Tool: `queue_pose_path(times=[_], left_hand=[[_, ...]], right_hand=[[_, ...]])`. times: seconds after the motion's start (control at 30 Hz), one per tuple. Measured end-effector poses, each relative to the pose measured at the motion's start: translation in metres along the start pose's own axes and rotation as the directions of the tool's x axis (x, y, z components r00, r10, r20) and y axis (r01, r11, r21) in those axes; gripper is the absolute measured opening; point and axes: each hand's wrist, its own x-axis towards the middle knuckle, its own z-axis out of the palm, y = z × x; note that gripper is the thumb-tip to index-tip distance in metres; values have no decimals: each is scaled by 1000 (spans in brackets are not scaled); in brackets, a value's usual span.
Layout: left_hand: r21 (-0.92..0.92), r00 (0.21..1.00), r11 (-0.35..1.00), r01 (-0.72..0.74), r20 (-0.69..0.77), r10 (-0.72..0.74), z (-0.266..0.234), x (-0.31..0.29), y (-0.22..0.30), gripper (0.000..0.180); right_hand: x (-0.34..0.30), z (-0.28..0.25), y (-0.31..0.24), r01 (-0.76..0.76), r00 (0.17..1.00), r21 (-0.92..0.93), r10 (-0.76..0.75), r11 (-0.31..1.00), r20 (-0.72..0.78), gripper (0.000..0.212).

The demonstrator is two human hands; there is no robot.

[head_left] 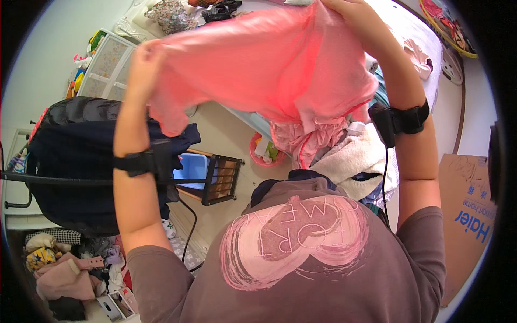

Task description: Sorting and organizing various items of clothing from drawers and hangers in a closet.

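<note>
A thin pink garment [253, 67] is stretched out in the air between my two raised hands. My left hand [146, 63] grips its left end, the fingers closed and slightly blurred. At the top edge of the picture, my right hand [347, 9] is closed on the garment's upper right, its fingertips partly hidden. One sleeve-like or leg-like end hangs down below my left hand. Under the garment's right side, pink ruffled cloth [304, 137] hangs or lies by the bed; I cannot tell whether it is part of the same piece. Both forearms wear black straps.
A cream fleecy cloth [358, 156] lies on the bed edge at right. Dark clothes [75, 161] hang on a rack at left, beside a stand with a blue bin [191, 168]. A pink basket [264, 149] stands on the floor. Piled clothes [67, 277] lie lower left; a cardboard box [466, 215] stands right.
</note>
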Motion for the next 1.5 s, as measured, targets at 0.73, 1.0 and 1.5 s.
queue_pose_path(times=[0.73, 1.0, 1.5], left_hand=[[-741, 891, 639, 206, 412, 191, 111, -51, 96, 23], [-636, 899, 771, -43, 312, 308, 130, -61, 97, 29], [-710, 804, 562, 424, 581, 129, 177, -126, 53, 29]], right_hand=[[-19, 34, -10, 195, 907, -489, -346, 850, -240, 30], [-40, 52, 8, 351, 900, -587, -90, 730, 426, 28], [-46, 58, -3, 261, 965, -59, -259, 964, 43, 26]])
